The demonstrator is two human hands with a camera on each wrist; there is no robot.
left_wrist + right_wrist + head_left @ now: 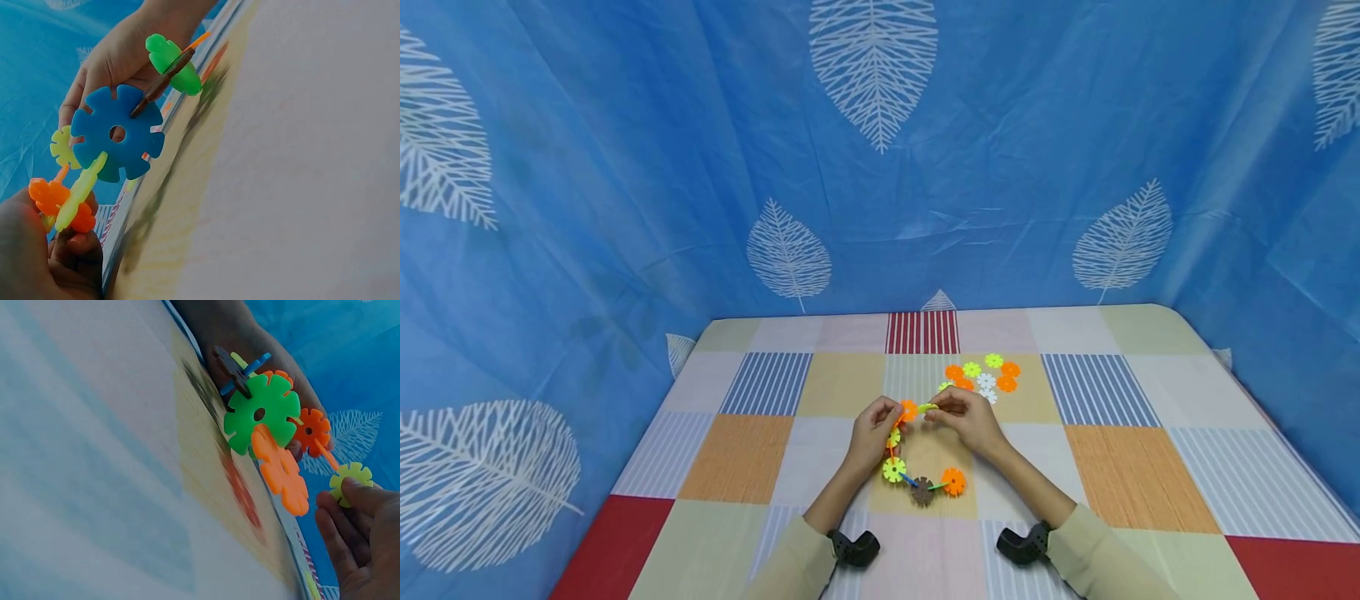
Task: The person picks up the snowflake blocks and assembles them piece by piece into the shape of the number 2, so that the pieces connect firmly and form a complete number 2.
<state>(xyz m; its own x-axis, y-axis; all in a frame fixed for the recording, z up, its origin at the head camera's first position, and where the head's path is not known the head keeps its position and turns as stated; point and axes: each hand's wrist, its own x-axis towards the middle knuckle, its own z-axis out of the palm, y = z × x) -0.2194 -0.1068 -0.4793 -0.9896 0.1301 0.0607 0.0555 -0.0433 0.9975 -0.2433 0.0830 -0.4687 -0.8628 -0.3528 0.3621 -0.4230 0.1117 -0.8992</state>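
A chain of slotted, flower-shaped plastic discs hangs in a curve between my hands, above the table. My left hand [871,433] pinches its upper left part, by an orange disc [909,411]. Thumb and fingers of my right hand [369,531] pinch a yellow disc [351,481], which an orange disc on edge joins to the chain. Lower along the chain come a yellow disc [894,470], a brown disc [922,492] and, at the loose end, another orange disc [953,482]. A blue disc [117,133] and a green disc [262,414] face the wrist cameras.
Several loose discs lie beyond my right hand: orange [1007,383], yellow [994,360] and white [987,381]. A patchwork-patterned cloth [745,458] covers the table. Blue curtains [985,208] with white leaf prints stand at the back and both sides.
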